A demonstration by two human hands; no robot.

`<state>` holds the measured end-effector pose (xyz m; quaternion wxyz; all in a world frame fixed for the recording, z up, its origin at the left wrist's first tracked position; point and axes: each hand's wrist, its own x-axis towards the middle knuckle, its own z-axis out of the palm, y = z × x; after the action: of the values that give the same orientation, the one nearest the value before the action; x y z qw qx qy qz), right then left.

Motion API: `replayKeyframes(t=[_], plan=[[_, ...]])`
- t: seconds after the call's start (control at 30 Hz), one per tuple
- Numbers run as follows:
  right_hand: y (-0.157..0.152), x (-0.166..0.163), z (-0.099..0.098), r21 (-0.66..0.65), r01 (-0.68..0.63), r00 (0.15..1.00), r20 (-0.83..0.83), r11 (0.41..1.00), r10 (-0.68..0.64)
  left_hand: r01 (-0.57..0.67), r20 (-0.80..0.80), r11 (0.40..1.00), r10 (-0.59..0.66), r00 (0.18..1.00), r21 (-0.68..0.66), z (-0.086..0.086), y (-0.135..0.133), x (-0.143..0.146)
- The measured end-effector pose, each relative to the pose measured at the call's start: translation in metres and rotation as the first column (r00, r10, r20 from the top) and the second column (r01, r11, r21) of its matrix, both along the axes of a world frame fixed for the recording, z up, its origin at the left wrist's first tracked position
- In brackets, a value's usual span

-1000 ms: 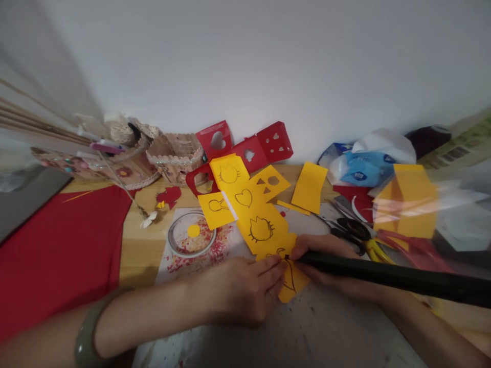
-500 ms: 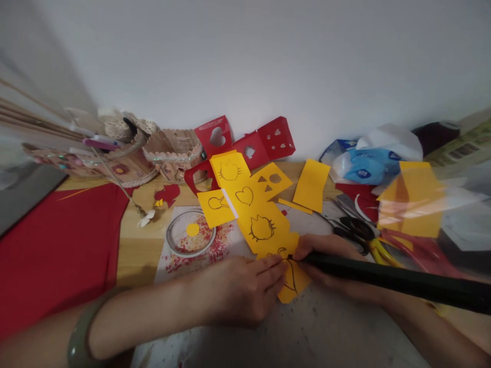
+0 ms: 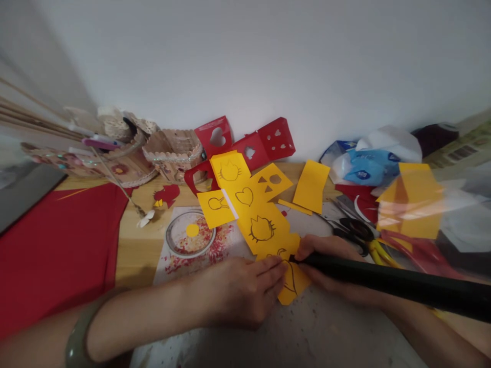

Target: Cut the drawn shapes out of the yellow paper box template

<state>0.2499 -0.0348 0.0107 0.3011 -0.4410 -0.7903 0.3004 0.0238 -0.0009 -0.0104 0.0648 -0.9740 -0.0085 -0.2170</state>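
Note:
A cross-shaped yellow paper (image 3: 256, 214) with black drawn cats, a heart and cut-out shapes lies on the grey mat (image 3: 307, 332). My left hand (image 3: 240, 291) rests flat on its near end, fingers stretched onto the sheet. My right hand (image 3: 337, 268) is closed round a long black pen (image 3: 387, 282), whose tip touches the paper just past my left fingertips.
Black-and-yellow scissors (image 3: 358, 232) lie right of the hands, and a loose yellow piece (image 3: 311, 186) behind them. A round glass dish (image 3: 191, 237) with red scraps sits to the left. Red sheet (image 3: 53, 250) at far left; baskets (image 3: 174, 153) and red cut-out card (image 3: 249, 143) by the wall.
The pen tip has crept slightly right along the paper. The hands otherwise stay in place.

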Motion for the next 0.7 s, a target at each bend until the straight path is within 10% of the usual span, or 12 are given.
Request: replayKeyframes(t=[0.7], plan=[[-0.015, -0.013, 0.006, -0.126, 0.142, 0.988, 0.075, 0.982, -0.133, -0.014, 0.000, 0.997, 0.014, 1.000, 0.073, 0.002, -0.008, 0.004]])
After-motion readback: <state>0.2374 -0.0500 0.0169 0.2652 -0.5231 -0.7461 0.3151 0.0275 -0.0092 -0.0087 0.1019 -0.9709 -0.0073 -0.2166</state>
